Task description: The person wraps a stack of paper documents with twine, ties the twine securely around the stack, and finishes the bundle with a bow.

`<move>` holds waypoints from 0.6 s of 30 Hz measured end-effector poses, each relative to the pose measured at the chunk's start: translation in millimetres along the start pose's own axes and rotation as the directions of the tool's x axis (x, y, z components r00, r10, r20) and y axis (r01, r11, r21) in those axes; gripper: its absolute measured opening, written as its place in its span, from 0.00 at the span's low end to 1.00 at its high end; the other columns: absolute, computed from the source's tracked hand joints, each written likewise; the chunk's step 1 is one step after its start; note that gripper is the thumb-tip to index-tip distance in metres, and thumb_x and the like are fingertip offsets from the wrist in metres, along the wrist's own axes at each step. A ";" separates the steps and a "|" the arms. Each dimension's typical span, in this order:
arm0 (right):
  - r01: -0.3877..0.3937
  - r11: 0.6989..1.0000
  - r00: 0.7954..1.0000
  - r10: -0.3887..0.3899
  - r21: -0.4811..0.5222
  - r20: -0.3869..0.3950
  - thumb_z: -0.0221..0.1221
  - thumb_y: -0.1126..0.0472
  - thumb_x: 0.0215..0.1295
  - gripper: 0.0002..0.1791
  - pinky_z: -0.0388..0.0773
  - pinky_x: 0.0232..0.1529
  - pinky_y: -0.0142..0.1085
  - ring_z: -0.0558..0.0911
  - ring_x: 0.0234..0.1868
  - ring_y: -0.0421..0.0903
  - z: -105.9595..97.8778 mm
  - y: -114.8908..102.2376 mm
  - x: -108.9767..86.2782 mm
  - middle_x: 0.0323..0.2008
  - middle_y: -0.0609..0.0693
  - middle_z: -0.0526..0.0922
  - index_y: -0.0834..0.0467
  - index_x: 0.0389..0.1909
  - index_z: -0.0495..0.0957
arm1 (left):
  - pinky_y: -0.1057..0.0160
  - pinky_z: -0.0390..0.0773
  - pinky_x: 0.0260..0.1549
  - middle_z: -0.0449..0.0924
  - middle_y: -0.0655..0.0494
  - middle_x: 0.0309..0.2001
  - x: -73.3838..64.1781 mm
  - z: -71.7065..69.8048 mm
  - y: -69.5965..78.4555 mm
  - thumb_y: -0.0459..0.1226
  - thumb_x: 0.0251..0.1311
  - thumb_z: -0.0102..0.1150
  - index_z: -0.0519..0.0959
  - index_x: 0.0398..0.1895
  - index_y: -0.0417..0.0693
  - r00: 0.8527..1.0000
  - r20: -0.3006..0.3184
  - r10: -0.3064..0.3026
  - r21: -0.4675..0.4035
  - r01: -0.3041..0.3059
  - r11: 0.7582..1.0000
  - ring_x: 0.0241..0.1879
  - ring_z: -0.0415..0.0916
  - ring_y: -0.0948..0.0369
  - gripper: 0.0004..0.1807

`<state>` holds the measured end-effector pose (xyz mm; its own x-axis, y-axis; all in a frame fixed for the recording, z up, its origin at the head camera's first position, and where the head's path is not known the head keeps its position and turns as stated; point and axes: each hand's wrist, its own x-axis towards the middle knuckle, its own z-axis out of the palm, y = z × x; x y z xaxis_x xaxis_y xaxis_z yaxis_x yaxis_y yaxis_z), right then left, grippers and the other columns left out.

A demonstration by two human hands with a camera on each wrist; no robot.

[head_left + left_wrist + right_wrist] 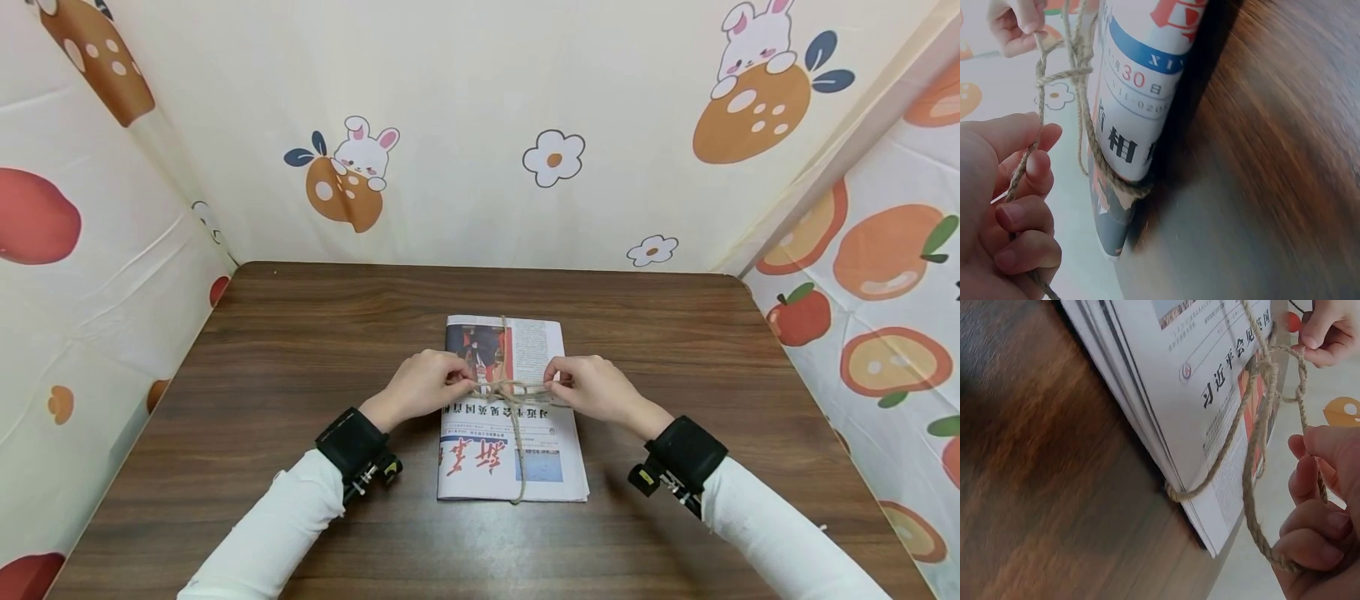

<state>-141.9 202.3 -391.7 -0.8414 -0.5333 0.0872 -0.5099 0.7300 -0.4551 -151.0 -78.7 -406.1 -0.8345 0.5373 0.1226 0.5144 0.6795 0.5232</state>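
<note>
A folded stack of newspapers [551, 433] lies flat on the wooden table, bound lengthwise and crosswise with jute twine [517, 442]. The strands cross in a loose knot near the middle of the stack. My left hand [431, 383] pinches one twine end between thumb and fingers at the stack's left edge; in the left wrist view the tail [1020, 172] runs down through the curled fingers. On the opposite edge my right hand [600, 387] pinches another end. A twine loop [1254, 519] curves into that hand's fingers in the right wrist view.
The dark wooden table [300, 350] extends around the stack. A pale curtain [465, 208] with rabbits and flowers hangs behind it, and fruit-printed cloth [892, 333] stands at the sides. Each wrist wears a black band [352, 442] with a small camera.
</note>
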 end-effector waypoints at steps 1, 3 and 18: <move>0.009 1.000 1.000 -0.009 -0.024 -0.003 0.59 0.59 0.59 0.01 0.59 0.17 0.28 0.63 0.15 0.33 -1.6 -0.3 -0.4 0.17 0.38 0.72 0.48 0.30 0.78 | 0.71 0.59 0.18 0.69 0.68 0.18 -0.6 -0.6 -0.1 0.42 0.56 0.59 0.81 0.25 0.60 1.000 -0.004 0.005 0.010 -0.005 1.000 0.18 0.63 0.70 0.05; 0.028 0.997 1.000 -0.029 -0.072 -0.009 0.59 0.57 0.60 0.01 0.60 0.18 0.28 0.64 0.16 0.33 -3.7 0.1 -1.3 0.20 0.38 0.74 0.48 0.31 0.79 | 0.71 0.59 0.17 0.69 0.68 0.18 -1.8 -1.8 0.0 0.42 0.56 0.60 0.81 0.24 0.59 1.000 -0.015 0.018 0.033 -0.018 0.999 0.18 0.62 0.70 0.05; 0.164 0.945 0.981 -0.187 -0.283 -0.057 0.61 0.60 0.56 0.03 0.60 0.14 0.27 0.68 0.17 0.33 -9.4 13.4 -9.7 0.25 0.39 0.77 0.48 0.30 0.81 | 0.70 0.58 0.16 0.65 0.66 0.19 -10.4 -9.4 -1.8 0.42 0.58 0.59 0.70 0.20 0.58 0.999 -0.010 0.040 0.177 -0.037 0.984 0.18 0.61 0.68 0.11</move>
<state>-142.2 221.3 -390.3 -0.7402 -0.6351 0.2208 -0.6701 0.7237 -0.1651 -145.1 -90.1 -400.3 -0.8153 0.5589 0.1516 0.5720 0.7365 0.3611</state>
